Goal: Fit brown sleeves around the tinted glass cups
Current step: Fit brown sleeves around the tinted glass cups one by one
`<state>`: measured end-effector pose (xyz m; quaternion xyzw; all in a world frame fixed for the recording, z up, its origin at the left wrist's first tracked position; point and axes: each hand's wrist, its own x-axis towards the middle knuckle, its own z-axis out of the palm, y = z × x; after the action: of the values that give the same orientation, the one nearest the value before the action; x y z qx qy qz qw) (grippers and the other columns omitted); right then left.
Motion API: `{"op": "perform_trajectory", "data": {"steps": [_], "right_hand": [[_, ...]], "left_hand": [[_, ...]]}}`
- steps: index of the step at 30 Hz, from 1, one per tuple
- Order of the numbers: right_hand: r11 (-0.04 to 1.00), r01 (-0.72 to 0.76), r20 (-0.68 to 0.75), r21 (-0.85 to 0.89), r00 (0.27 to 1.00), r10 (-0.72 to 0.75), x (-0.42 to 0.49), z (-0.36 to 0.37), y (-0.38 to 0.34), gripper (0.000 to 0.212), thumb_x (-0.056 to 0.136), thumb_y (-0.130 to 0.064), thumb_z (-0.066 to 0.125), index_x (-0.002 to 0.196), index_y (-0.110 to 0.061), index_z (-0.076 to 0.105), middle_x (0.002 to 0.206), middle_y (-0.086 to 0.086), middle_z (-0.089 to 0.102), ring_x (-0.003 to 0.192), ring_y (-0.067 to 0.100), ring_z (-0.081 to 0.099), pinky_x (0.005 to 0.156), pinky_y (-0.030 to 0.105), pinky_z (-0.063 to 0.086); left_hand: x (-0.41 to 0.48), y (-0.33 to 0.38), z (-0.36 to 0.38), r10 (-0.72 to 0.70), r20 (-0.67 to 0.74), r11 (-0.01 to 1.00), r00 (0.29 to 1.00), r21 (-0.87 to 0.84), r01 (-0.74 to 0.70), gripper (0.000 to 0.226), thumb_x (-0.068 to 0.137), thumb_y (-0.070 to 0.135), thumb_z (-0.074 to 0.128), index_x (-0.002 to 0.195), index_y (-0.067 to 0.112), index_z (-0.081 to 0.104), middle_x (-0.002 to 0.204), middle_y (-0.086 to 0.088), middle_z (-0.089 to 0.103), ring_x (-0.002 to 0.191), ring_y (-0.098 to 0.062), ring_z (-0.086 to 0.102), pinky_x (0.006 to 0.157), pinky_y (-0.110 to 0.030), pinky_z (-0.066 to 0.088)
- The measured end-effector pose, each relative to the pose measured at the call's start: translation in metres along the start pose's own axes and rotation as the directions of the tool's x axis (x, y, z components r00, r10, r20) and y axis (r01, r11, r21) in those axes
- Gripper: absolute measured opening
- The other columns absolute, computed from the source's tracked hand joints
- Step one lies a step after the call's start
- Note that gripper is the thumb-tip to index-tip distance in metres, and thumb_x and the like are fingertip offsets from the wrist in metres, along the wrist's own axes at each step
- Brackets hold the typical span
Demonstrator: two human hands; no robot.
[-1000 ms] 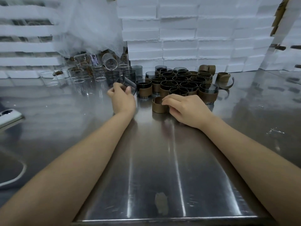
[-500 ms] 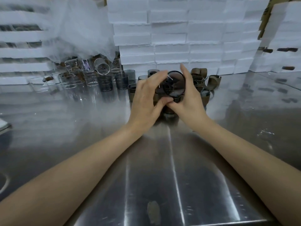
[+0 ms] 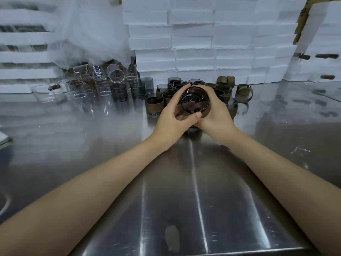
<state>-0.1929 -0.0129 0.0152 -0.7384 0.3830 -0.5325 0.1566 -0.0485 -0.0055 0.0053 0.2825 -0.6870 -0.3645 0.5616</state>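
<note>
A tinted glass cup is held tilted above the steel table, its round end facing me. My left hand wraps it from the left and my right hand from the right, thumbs meeting below. The brown sleeve lies under my fingers, mostly hidden. Behind my hands stands a cluster of sleeved cups. Bare tinted cups stand to the left of that cluster. Loose brown sleeves lie at the right.
Clear glass cups crowd the back left under a plastic sheet. Stacked white foam boxes wall the back. The steel table stretches toward me. A white object sits at the left edge.
My hands lifted the cup and the sleeve off the table and brought them together. Now both hands are wrapped closer round the cup, which has come lower and nearer to me.
</note>
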Motion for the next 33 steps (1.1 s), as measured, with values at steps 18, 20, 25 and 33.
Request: {"op": "perform_trajectory", "data": {"steps": [18,20,25,33], "right_hand": [[0.998,-0.037,0.01,0.054,0.999,0.036,-0.002,0.0,0.006,0.073,0.068,-0.009,0.086,0.128,-0.024,0.047,0.112,-0.021,0.061,0.106,-0.008,0.058,0.088,0.007,0.043],[0.998,-0.028,0.022,0.047,0.999,0.027,-0.002,-0.001,0.006,0.074,0.067,-0.003,0.084,0.127,-0.025,0.047,0.11,-0.021,0.06,0.104,-0.009,0.058,0.085,0.006,0.044],[0.998,0.057,0.061,-0.006,0.997,-0.056,-0.003,-0.001,0.002,0.072,0.065,0.003,0.081,0.125,-0.022,0.05,0.113,-0.019,0.058,0.104,-0.007,0.058,0.088,0.008,0.043],[0.95,0.284,0.097,-0.132,0.957,-0.273,-0.002,0.002,-0.001,0.059,0.072,0.012,0.067,0.126,-0.01,0.056,0.123,-0.011,0.054,0.118,-0.009,0.049,0.099,0.011,0.038]], "left_hand": [[0.002,0.007,-0.006,-0.08,-0.011,0.995,0.997,-0.066,0.079,0.047,0.095,0.013,0.045,0.139,0.03,0.044,0.125,0.0,0.064,0.116,-0.013,0.06,0.104,-0.042,0.049],[0.002,0.008,-0.005,-0.081,-0.036,0.991,0.996,-0.105,0.077,0.036,0.103,0.012,0.043,0.136,0.024,0.049,0.126,-0.005,0.064,0.117,-0.017,0.061,0.099,-0.038,0.052],[0.006,0.01,-0.005,-0.105,-0.125,0.988,0.987,-0.128,0.089,0.018,0.101,0.012,0.05,0.115,0.011,0.061,0.127,-0.016,0.059,0.11,-0.022,0.063,0.092,-0.039,0.056],[0.006,0.009,-0.006,-0.114,-0.173,0.988,0.978,-0.12,0.094,0.02,0.092,0.009,0.065,0.088,0.013,0.046,0.095,-0.009,0.054,0.07,0.001,0.059,0.067,-0.016,0.05]]}}
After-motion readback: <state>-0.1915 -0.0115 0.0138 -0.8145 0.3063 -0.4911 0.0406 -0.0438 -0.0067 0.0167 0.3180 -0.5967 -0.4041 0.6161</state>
